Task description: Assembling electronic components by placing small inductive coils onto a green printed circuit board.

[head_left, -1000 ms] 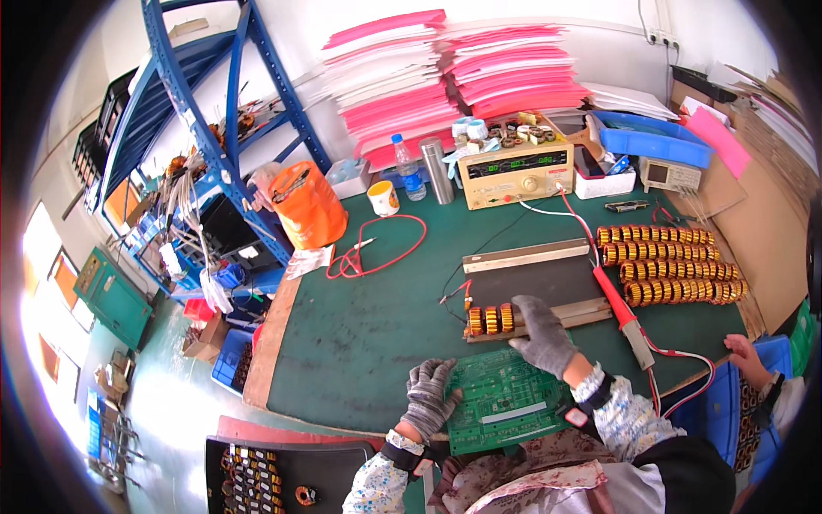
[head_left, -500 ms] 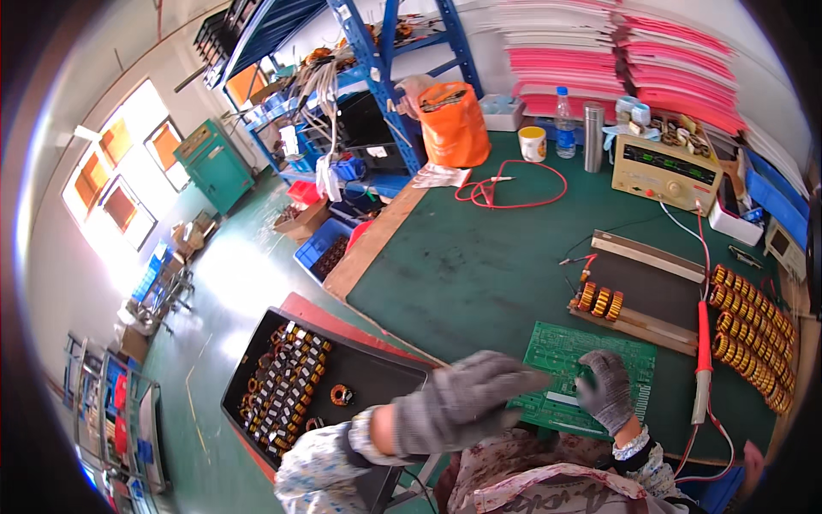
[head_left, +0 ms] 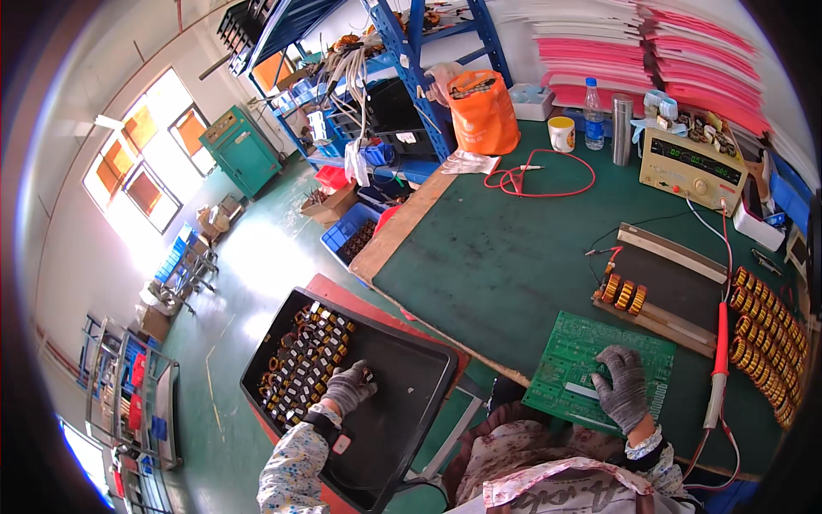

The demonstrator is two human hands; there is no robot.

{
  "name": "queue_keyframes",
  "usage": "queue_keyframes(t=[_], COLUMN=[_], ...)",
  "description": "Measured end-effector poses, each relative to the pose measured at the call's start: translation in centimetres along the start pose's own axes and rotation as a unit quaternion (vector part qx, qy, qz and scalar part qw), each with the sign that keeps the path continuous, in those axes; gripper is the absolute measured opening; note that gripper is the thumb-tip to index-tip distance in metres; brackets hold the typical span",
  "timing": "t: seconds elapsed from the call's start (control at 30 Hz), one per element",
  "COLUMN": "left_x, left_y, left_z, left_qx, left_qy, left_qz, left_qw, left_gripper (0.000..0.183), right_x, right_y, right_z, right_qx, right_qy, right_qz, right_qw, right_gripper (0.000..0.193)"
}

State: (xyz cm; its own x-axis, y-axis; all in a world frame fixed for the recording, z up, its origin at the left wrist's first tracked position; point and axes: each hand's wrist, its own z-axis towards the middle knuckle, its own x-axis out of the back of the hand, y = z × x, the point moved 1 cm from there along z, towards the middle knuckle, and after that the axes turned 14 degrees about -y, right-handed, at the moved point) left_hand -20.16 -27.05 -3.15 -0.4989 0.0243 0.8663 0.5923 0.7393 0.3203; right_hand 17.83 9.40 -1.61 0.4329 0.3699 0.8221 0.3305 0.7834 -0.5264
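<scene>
My left hand (head_left: 349, 388), in a grey knit glove, reaches into a black tray (head_left: 425, 413) at the lower left. Its fingers are closed round a small toroidal coil (head_left: 369, 375), mostly hidden by the glove. Beside that hand, rows of similar coils with white tops (head_left: 306, 355) fill the tray's left part. My right hand (head_left: 623, 385), gloved alike, rests on a green circuit board (head_left: 556, 364) at the table's front edge. Its fingers are bent and apart, and nothing shows in them. A white strip (head_left: 582, 391) lies on the board next to the fingertips.
Beyond the board is a dark panel with metal rails (head_left: 672, 253), several copper-wound rings (head_left: 624, 296) on it. Stacked rings (head_left: 766, 343) stand at right, near a red-handled probe (head_left: 720, 343). A power supply (head_left: 692, 167), steel flask (head_left: 622, 128), bottle (head_left: 593, 116) and orange bag (head_left: 482, 116) line the back.
My left hand has moved left and down from beside the board into the tray, closing on the loose coil. My right hand stays on the board. The whole view has shifted slightly.
</scene>
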Motion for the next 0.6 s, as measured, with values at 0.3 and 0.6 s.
queue_keyframes(t=[0.3,0.6], left_x=[1.2,2.6], left_y=[6.5,26.5], left_z=[-2.8,-8.8], left_qx=[0.035,-0.461], left_qy=[0.013,-0.048], left_qz=[0.035,-0.092], left_qw=[0.999,0.881], left_gripper=[0.051,0.032], right_x=[1.4,1.1], right_y=[-2.3,-10.8], right_z=[-0.6,1.8], right_qx=[0.004,0.033], right_qy=[-0.011,-0.433], right_qz=[0.044,0.684], right_qw=[0.999,0.587], right_gripper=[0.034,0.06])
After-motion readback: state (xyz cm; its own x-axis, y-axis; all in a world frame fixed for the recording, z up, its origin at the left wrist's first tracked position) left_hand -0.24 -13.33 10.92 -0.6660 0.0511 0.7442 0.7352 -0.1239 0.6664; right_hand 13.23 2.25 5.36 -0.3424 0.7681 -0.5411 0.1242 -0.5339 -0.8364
